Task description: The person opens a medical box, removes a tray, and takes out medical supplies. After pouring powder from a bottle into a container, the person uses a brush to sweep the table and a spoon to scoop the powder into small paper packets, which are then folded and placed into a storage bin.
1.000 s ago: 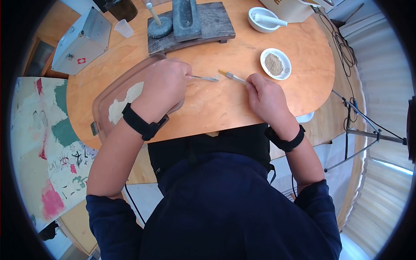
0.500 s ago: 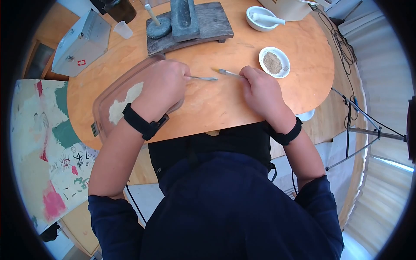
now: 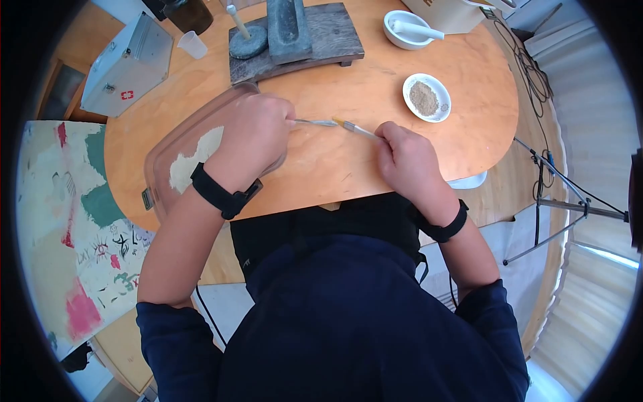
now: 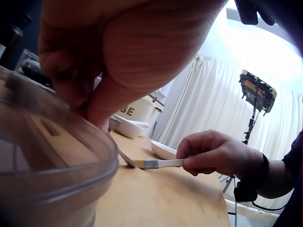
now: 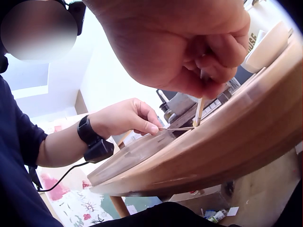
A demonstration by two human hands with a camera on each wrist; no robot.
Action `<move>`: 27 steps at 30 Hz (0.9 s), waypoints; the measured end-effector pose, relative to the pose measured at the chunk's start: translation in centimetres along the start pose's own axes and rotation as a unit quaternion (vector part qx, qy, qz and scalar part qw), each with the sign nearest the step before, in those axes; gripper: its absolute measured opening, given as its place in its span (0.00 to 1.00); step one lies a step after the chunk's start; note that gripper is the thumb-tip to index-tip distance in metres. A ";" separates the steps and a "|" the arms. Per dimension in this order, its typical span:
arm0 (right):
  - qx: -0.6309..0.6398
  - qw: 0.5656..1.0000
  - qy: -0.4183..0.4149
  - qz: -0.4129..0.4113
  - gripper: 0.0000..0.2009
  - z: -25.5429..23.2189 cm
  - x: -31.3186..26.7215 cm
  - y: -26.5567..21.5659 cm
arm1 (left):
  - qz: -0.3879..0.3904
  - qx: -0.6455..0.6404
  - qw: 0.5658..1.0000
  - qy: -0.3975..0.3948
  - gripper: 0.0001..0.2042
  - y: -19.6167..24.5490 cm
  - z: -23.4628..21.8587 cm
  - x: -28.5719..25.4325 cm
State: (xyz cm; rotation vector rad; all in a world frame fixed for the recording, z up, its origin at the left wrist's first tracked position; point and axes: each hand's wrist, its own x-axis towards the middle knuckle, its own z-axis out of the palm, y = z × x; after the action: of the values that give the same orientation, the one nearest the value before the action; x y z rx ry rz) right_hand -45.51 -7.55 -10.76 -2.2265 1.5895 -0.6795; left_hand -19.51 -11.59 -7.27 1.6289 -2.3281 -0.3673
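My left hand (image 3: 258, 130) reaches over a clear plastic tub (image 3: 175, 128) and pinches a thin metal spatula (image 3: 315, 122) that points right, its flat end low over the table. My right hand (image 3: 410, 157) pinches the pale handle of a small flat brush (image 3: 360, 129). Its yellow bristles are right at the spatula's end, as the left wrist view shows with the brush ferrule (image 4: 150, 164) close above the wood. Pale powder (image 3: 206, 144) lies in the tub, partly hidden under my left forearm.
A white dish (image 3: 445, 100) of brown powder stands beyond my right hand. Behind it is a white mortar (image 3: 405, 43) with its pestle. Dark stone tools sit on a wooden board (image 3: 338, 33) at the back. A metal case (image 3: 130, 67) and plastic cup (image 3: 193, 44) stand left.
My right hand first shifted away from me and slightly left, then back toward me, bringing the bristles from beyond the spatula to its end. My left hand stays nearly still.
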 end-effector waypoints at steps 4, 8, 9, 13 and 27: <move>0.027 0.999 0.014 0.021 0.03 0.3 -0.2 -0.3 | -0.002 -0.001 1.000 0.008 0.04 0.0 0.1 -0.3; 0.076 0.996 0.006 0.046 0.04 0.9 -0.4 -0.7 | -0.016 0.008 1.000 0.004 0.04 0.1 0.2 -0.3; 0.076 0.996 0.007 0.046 0.04 0.8 -0.5 -0.7 | -0.015 0.008 1.000 0.005 0.04 0.2 0.2 -0.3; 0.119 0.987 0.016 0.103 0.06 0.5 -0.6 -0.8 | -0.026 0.002 1.000 0.008 0.05 0.2 0.2 -0.5; 0.174 0.975 0.046 0.132 0.05 -0.6 -1.1 -1.2 | -0.063 -0.078 0.992 0.070 0.06 -1.5 -2.9 -2.6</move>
State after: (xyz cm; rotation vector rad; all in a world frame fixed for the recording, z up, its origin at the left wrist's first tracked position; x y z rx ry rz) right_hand -45.16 -6.13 -9.86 -1.7208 1.6238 -0.9119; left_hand -16.32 -9.79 -5.33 1.6723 -2.0467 -0.4359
